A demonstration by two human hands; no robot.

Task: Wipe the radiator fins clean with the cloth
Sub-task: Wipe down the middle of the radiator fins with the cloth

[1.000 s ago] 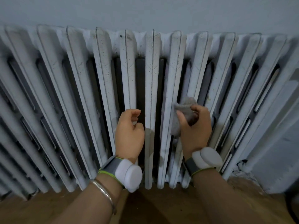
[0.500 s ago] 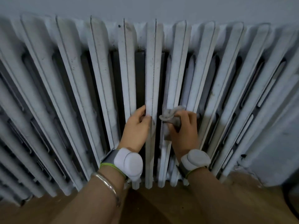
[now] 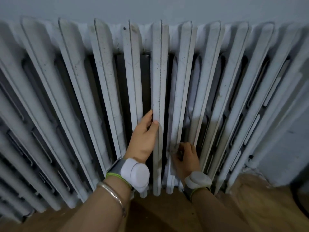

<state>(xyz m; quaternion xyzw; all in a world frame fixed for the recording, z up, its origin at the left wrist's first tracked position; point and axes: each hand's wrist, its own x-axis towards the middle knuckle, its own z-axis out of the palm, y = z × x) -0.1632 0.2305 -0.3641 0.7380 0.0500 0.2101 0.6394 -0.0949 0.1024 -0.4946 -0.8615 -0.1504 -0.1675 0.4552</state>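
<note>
While my left hand point(image 3: 145, 139) braces on the middle fin point(image 3: 158, 91), thumb on its front and fingers point(image 3: 149, 116) curled round its left edge into the dark gap, my right hand point(image 3: 185, 158) is low down, closed round the cloth point(image 3: 173, 148). That grey cloth is bunched small in my fingers, pressed against the next fin point(image 3: 181, 97) to the right, close to the radiator point(image 3: 70, 91) foot. White paint is speckled with grime along the edges. Both wrists carry a white puck on a band point(image 3: 133, 173), and a bangle point(image 3: 113, 195) sits on my left forearm. Wooden floor point(image 3: 250, 206) below, pale wall point(image 3: 150, 7) above.
</note>
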